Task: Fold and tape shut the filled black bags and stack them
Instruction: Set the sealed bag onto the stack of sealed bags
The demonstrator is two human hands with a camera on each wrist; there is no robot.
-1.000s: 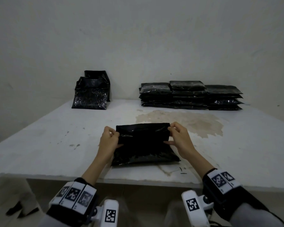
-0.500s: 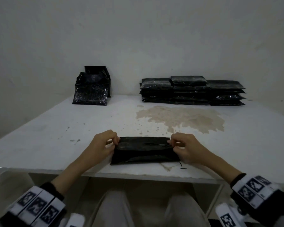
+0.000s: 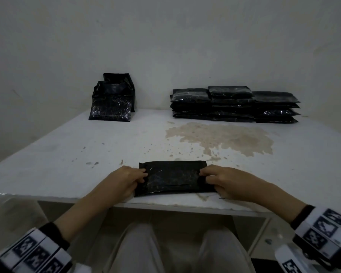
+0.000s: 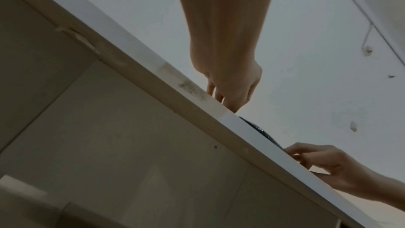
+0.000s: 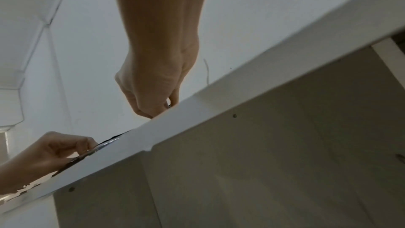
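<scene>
Pinching the two short ends of a folded black bag (image 3: pixel 172 179), a person's left hand (image 3: pixel 124 181) and right hand (image 3: pixel 222 180) hold it flat near the front edge of the white table (image 3: pixel 67 146). Glossy, soft film over loose filling suggests a slick, saggy, moderately heavy packet, best gripped at the folded ends. Its long axis runs left to right, fold toward the stacked bags (image 3: pixel 234 104) by the wall.
</scene>
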